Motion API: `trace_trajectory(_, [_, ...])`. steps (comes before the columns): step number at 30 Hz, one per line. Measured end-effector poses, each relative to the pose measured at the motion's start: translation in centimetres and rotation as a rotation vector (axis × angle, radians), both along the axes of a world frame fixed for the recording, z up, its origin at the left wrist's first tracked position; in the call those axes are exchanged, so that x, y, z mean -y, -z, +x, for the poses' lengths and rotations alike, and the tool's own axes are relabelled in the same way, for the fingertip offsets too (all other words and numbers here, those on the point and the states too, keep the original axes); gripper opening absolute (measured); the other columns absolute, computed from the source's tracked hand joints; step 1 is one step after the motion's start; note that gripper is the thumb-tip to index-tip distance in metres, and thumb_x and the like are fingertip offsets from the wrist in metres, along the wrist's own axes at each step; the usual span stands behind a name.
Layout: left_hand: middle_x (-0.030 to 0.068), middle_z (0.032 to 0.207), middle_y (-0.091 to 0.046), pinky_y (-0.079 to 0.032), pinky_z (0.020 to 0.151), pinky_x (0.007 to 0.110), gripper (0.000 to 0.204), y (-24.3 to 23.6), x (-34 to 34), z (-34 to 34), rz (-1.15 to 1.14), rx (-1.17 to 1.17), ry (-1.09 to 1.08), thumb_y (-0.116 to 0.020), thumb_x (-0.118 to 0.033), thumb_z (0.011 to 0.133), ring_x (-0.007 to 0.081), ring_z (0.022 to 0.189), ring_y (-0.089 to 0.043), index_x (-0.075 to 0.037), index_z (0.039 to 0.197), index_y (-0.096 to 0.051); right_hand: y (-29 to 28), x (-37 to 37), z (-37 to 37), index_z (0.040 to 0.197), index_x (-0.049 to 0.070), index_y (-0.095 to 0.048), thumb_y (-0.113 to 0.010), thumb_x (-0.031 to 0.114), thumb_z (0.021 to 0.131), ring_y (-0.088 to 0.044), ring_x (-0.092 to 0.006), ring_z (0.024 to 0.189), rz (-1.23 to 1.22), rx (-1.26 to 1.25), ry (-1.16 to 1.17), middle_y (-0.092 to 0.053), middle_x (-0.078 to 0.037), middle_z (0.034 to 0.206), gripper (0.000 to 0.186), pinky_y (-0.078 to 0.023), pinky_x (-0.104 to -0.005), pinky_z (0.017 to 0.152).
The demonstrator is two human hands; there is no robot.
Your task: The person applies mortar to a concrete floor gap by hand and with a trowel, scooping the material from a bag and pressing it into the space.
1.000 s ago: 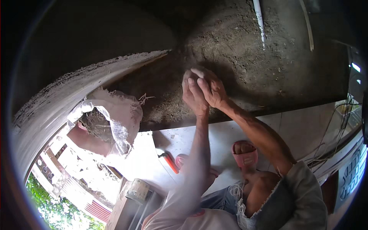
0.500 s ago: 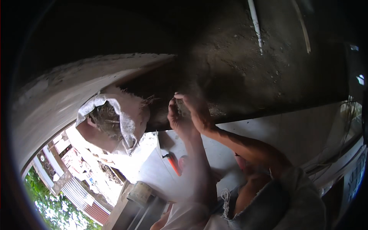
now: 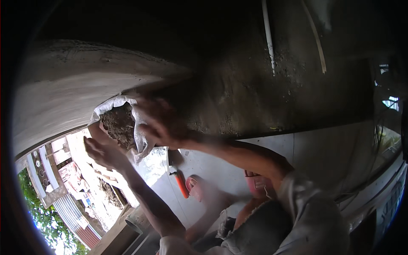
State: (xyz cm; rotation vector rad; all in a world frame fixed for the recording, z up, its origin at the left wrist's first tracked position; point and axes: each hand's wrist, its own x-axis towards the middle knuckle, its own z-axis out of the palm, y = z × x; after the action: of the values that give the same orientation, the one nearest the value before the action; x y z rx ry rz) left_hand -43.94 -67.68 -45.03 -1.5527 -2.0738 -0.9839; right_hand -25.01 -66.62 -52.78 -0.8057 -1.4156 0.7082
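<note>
A white woven sack (image 3: pixel 140 135) with its rim rolled outward stands at the left, against the pale wall. Dark, crumbly soil-like material (image 3: pixel 119 125) fills its mouth. My left hand (image 3: pixel 104 154) is at the sack's near left side, its fingers loosely bent and apart; whether it touches the sack I cannot make out. At the sack's right side is my right hand (image 3: pixel 163 123), smeared by motion, with its fingers over or beside the rim. An orange-handled tool (image 3: pixel 182 185) lies on the pale floor below the sack, its blade partly in glare.
Along the left runs a pale plastered wall (image 3: pixel 85 93). A dark, dirt-strewn surface (image 3: pixel 238 102) spreads ahead, with a white pipe (image 3: pixel 268 38) and a thin wooden strip (image 3: pixel 315 38) on it. My feet in pink slippers (image 3: pixel 257 185) rest on pale tiles (image 3: pixel 272 148). A grey pipe (image 3: pixel 135 223) is lower left.
Both hands have moved left from the dark surface, where they were held together around something greyish, to the two sides of the sack. That greyish thing no longer shows in them.
</note>
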Motion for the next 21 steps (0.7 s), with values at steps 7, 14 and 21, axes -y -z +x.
trace_trajectory(7, [0.0168, 0.149, -0.034, -0.025, 0.105, 0.066, 0.068, 16.5, 6.0, 18.4, -0.751, -0.051, 0.797, -0.068, -0.042, 0.083, 0.0386, 0.139, -0.027, -0.011, 0.139, -0.046, 13.0, 7.9, 25.0, 0.148, 0.007, -0.031, -0.056, 0.05, 0.092, -0.019, -0.0392, 0.144, -0.671, 1.122, 0.488, -0.019, -0.021, 0.156, 0.075, -0.023, -0.0576, 0.111])
trace_trajectory(14, [0.0146, 0.152, -0.026, -0.019, 0.099, 0.078, 0.067, 22.1, 4.4, 19.5, -1.037, -0.332, 0.978, -0.052, -0.064, 0.086, 0.0416, 0.144, -0.012, -0.03, 0.143, -0.042, 14.2, 7.5, 27.6, 0.149, 0.006, -0.029, -0.052, 0.06, 0.09, -0.019, -0.0383, 0.144, -0.644, 1.245, 0.371, -0.021, -0.021, 0.155, 0.084, -0.022, -0.0612, 0.107])
trace_trajectory(21, [0.0232, 0.148, -0.029, -0.021, 0.104, 0.068, 0.057, 25.1, -0.1, 19.3, -0.711, -0.09, 0.683, -0.043, -0.054, 0.096, 0.0443, 0.138, -0.023, -0.022, 0.143, -0.043, 15.9, -0.5, 28.5, 0.15, 0.011, -0.029, -0.051, 0.061, 0.09, -0.019, -0.037, 0.145, -0.586, 1.187, 0.538, -0.02, -0.018, 0.157, 0.082, -0.02, -0.0606, 0.109])
